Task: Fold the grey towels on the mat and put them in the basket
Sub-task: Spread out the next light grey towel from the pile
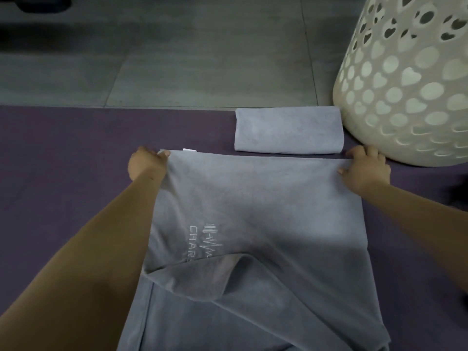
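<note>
**Around the mat**

A grey tiled floor (177, 54) with thin grout lines fills the upper part of the view. At the top left corner sits a dark shape (38, 2), cut off by the frame and too dim to identify.

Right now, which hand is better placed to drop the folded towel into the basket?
Right. The right hand sits just in front of the folded towel and beside the basket. The left hand is further away. Both hands are gripping corners of the unfolded towel, so one must let go first.
</note>
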Tool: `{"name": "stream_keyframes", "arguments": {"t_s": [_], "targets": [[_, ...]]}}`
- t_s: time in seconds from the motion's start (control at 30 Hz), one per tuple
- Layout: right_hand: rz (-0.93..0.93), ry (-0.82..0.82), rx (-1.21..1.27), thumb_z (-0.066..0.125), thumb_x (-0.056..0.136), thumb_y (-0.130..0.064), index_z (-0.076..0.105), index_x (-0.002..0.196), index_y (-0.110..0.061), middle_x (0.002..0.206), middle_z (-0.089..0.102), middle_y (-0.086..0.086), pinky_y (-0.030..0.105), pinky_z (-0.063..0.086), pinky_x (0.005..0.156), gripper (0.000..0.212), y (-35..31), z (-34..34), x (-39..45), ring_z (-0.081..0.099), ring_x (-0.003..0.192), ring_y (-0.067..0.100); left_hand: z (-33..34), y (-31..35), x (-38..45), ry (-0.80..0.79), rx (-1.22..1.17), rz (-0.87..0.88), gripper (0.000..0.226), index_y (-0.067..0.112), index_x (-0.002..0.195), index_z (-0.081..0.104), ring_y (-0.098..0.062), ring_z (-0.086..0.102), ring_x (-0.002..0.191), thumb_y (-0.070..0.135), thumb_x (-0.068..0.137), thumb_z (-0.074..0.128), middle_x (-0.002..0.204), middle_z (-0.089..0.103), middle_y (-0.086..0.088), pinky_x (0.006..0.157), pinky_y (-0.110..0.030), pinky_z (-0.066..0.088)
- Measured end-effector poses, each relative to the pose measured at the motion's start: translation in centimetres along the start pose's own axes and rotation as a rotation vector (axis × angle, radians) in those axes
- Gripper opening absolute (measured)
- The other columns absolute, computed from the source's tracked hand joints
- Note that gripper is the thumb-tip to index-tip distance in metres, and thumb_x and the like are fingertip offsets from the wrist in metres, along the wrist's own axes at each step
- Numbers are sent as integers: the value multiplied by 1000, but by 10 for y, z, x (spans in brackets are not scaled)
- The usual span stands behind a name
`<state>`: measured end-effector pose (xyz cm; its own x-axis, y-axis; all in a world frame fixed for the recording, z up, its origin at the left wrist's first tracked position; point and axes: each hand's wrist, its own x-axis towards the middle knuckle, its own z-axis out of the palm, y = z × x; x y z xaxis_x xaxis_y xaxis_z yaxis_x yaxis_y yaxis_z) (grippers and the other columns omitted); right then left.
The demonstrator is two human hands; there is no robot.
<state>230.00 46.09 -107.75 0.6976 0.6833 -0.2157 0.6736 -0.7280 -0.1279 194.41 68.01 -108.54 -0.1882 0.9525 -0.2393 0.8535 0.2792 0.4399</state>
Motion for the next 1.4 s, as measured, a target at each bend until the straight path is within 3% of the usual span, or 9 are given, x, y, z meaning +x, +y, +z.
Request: {"name": "stream_keyframes", "arguments": {"t_s": [0.17,0.47,0.7,0.83,0.93,1.03,1.13,1.27,1.4], "targets": [[-254,206,-4,70,70,-4,53,124,-2,127,46,24,51,36,90,57,1,20,-55,45,108,44,-13,-15,-13,-103,-64,82,47,0,111,60,-38,59,100,40,89,54,116,61,-21,75,-35,43],[-292,-107,164,55,89,-40,60,125,-24,129,50,5,39,31,93,40,38,27,-163,43,114,31,-63,-81,-131,-427,154,-8,48,14,132,48,-32,58,109,32,89,59,128,56,-11,80,-33,48],[-294,-202,209,56,71,-42,72,83,-20,91,66,8,46,50,64,31,73,43,-238,63,73,37,-69,-117,-200,-431,-404,-455,29,2,100,63,-27,61,86,30,95,57,94,61,-13,71,-35,55],[-437,-179,263,46,75,-53,53,69,-36,68,45,-16,34,44,54,19,97,45,-258,52,61,17,-54,-118,-207,-358,-679,-573,22,11,76,64,-22,57,71,24,93,60,77,60,-10,77,-37,52],[-504,-171,259,44,81,-63,53,66,-30,66,41,-18,24,38,58,38,108,39,-257,42,61,8,-50,-120,-207,-366,-765,-605,19,16,76,64,-12,43,54,23,93,61,60,46,-1,58,-26,42],[-500,-305,283,35,80,-78,61,72,-27,70,45,-19,17,38,62,57,117,30,-256,48,71,6,-52,-118,-208,-460,-764,-575,14,16,94,71,-11,49,64,26,92,62,70,50,0,67,-25,46],[-476,-492,193,71,77,-49,65,93,-23,86,43,-18,17,33,67,31,122,27,-259,47,83,4,-51,-119,-221,-570,-799,-602,23,10,103,64,-20,60,95,28,88,67,101,63,-5,90,-32,49],[-405,-462,198,77,77,-28,67,92,-14,86,47,-9,20,34,68,23,122,31,-266,54,83,17,-47,-125,-240,-721,-937,-649,32,9,120,56,-27,59,110,24,92,61,115,63,-10,101,-40,45],[-406,-312,210,66,81,-27,65,82,-12,77,58,-2,26,40,62,15,121,25,-272,62,71,25,-55,-129,-243,-485,-1025,-603,15,9,102,59,-23,62,94,21,99,50,103,64,-9,91,-44,50]]}}
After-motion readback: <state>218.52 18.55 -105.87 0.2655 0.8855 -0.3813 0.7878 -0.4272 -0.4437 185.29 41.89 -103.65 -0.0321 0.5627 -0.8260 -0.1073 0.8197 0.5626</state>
